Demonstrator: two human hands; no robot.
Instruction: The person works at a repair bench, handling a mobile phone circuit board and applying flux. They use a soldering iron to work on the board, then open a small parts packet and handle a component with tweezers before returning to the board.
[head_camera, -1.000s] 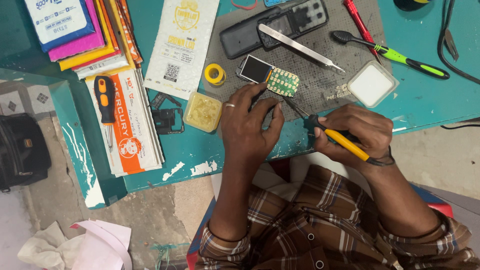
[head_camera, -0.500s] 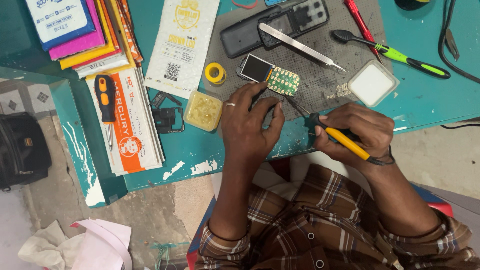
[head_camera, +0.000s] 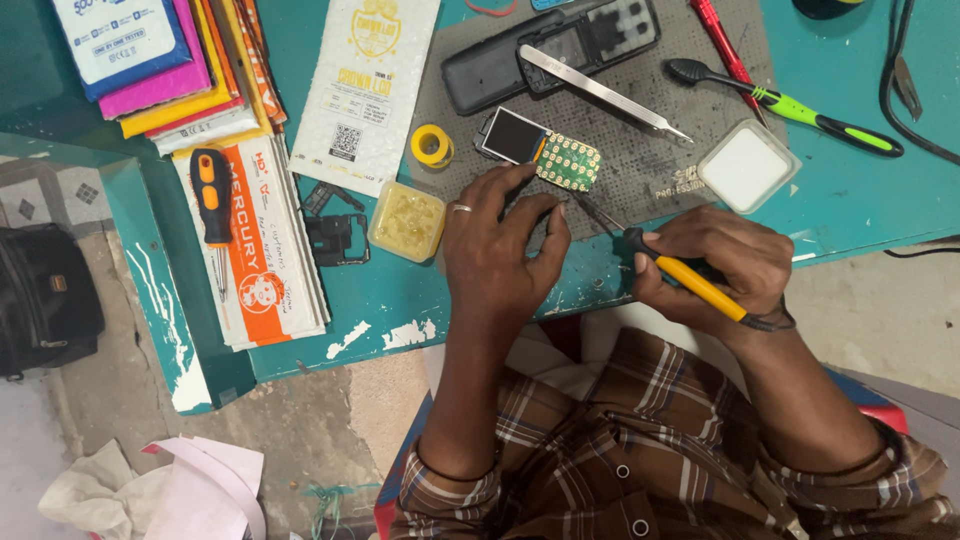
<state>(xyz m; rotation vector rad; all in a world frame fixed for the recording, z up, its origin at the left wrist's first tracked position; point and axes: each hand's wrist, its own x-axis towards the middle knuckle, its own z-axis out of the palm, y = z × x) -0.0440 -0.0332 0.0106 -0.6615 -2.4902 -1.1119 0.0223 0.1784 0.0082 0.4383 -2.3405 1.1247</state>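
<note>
My left hand (head_camera: 500, 240), with a ring on one finger, presses its fingertips on the near edge of a small phone circuit board (head_camera: 545, 148) with a dark screen and a green keypad area. The board lies on a grey work mat (head_camera: 640, 170). My right hand (head_camera: 705, 265) is shut on a soldering iron (head_camera: 680, 275) with a yellow and black handle; its thin metal tip points up left toward the board's lower edge, next to my left fingers.
On the mat lie a black phone shell (head_camera: 550, 45), metal tweezers (head_camera: 605, 92) and a green-handled brush (head_camera: 790, 105). A white square box (head_camera: 748, 165), yellow tape roll (head_camera: 432, 145), yellow flux tub (head_camera: 405, 220), orange-black screwdriver (head_camera: 212, 195) and stacked packets (head_camera: 260, 240) surround it on the teal table (head_camera: 860, 200).
</note>
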